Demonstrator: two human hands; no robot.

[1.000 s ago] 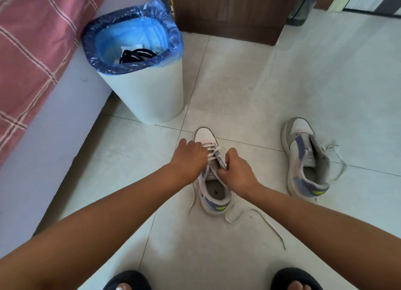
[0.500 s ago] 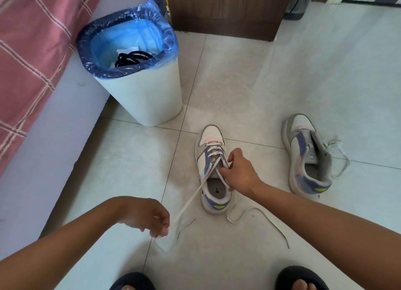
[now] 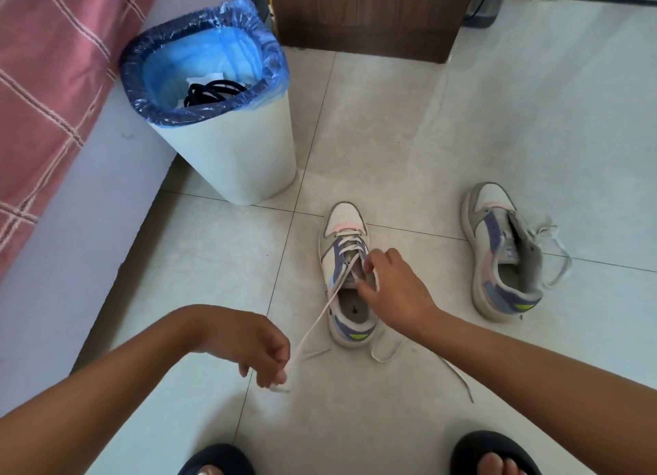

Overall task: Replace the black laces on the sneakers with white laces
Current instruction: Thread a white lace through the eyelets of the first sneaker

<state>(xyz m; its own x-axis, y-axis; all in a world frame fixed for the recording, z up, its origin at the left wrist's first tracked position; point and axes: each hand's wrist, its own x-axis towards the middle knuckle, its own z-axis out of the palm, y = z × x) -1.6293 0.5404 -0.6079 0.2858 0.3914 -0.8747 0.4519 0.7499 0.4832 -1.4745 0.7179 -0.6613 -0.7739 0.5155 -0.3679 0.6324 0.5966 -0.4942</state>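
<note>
A white, blue and pink sneaker [image 3: 344, 247] stands on the floor tiles in the middle, toe pointing away, partly threaded with a white lace [image 3: 314, 323]. My left hand [image 3: 261, 350] pinches one end of that lace and holds it taut, low and to the left of the shoe. My right hand [image 3: 394, 289] grips the sneaker's tongue and upper eyelets. The lace's other end [image 3: 455, 373] trails loose on the floor below the heel. The second sneaker [image 3: 497, 254] lies to the right with a loose white lace [image 3: 554, 247]. Black laces [image 3: 213, 90] sit in the bin.
A white bin [image 3: 241, 158] with a blue bag stands at the upper left of the sneakers, next to a bed with a pink checked cover [image 3: 53, 65]. A brown wooden cabinet [image 3: 366, 12] is at the back. My two slippered feet [image 3: 490, 457] are at the bottom edge.
My left hand left the sneaker's eyelets and pulled one lace end down and to the left until it drew taut. My right hand stayed on the tongue.
</note>
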